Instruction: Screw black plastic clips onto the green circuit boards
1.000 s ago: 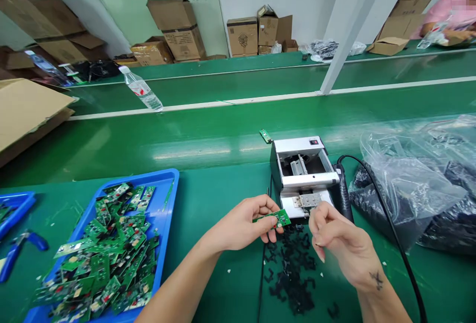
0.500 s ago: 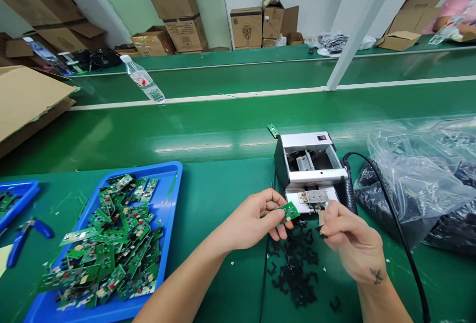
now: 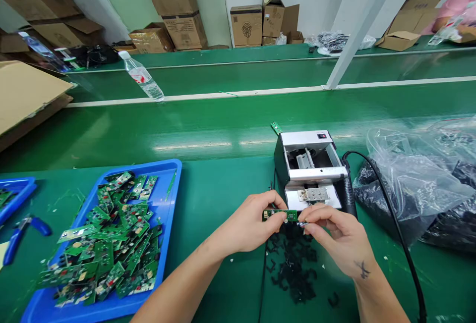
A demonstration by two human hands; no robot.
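My left hand pinches a small green circuit board by its left end, holding it level above the green table. My right hand is closed in a pinch at the board's right end, on a tiny part I cannot make out. Both hands hover just in front of a small silver machine with a metal clamp plate on its front shelf. A scatter of small black plastic pieces lies on the table under the hands.
A blue tray piled with green boards sits at left, with blue-handled pliers and a second blue tray beyond. A clear bag of black parts and a black cable lie right. A water bottle rests on the conveyor.
My right hand has moved left to meet the board's right end. The left hand has turned the board level, edge-on to me.
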